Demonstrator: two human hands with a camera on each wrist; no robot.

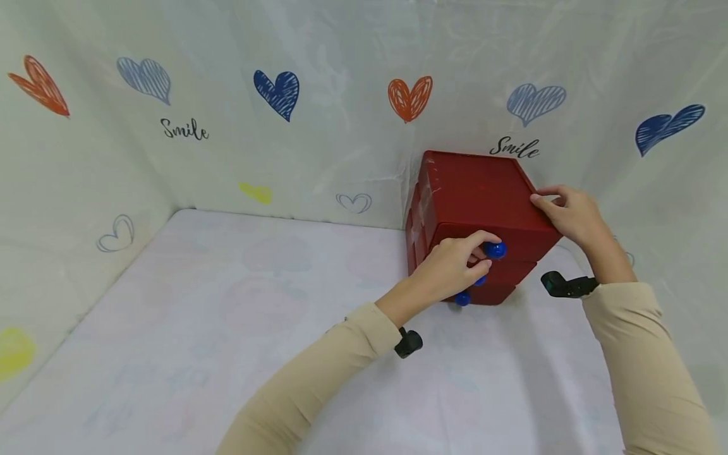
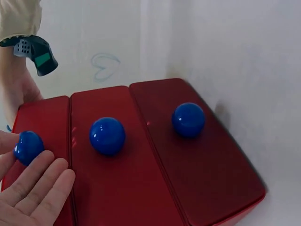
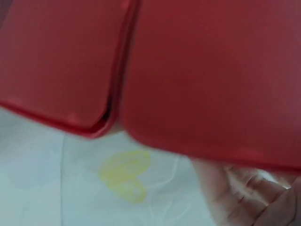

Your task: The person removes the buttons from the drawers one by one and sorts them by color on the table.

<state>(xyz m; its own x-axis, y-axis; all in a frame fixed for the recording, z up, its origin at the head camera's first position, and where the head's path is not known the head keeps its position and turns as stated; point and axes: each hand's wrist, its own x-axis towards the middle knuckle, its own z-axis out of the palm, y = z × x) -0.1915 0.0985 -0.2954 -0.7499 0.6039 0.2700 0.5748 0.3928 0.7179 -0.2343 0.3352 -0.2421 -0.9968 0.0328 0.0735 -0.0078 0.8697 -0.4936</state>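
Note:
A red box of three stacked drawers [image 1: 478,189] stands on the white table, each drawer front bearing a round blue knob. My left hand [image 1: 452,265] pinches the top drawer's knob [image 1: 495,250], seen also as the leftmost knob [image 2: 29,148] in the left wrist view. The middle knob [image 2: 107,136] and the bottom knob [image 2: 188,120] are untouched. With thumb and fingers, my right hand [image 1: 574,213] grips the box's upper right edge. In the right wrist view, two drawer fronts fill the top, and part of the right hand [image 3: 254,195] shows below them.
White sheeting [image 1: 341,145] printed with hearts and "Smile" hangs behind the box and along the sides. The white tabletop [image 1: 227,328] extends to the left and front. A small black camera [image 1: 408,342] sits on the left wrist, another camera [image 1: 563,284] on the right.

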